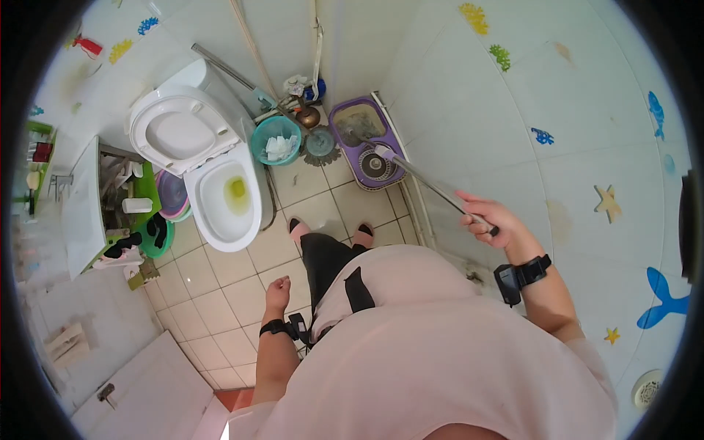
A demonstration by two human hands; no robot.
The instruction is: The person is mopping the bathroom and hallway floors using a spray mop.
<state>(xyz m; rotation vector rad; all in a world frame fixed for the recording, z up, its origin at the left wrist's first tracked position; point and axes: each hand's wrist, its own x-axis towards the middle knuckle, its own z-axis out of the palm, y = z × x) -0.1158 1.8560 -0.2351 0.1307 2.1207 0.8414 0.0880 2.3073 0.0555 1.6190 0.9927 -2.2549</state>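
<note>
My right hand (490, 221) is wrapped round the upper end of a mop handle (437, 189), a silver metal pole with a dark tip. The pole slants down and left into a purple mop bucket (400, 174). Its mop head (359, 126) sits in the bucket's water side, partly hidden in the murky water. Beside that lies the round spinner basket (376, 166). My left hand (278, 294) hangs low over the tiles by my left leg, its fingers curled in, with nothing visible in them.
A white toilet (229, 231) with its lid raised stands ahead to the left, yellow liquid in its bowl. Close to it are a teal waste bin (257, 143) with paper and a second long pole (227, 67). A cluttered cabinet (82, 209) lines the left wall.
</note>
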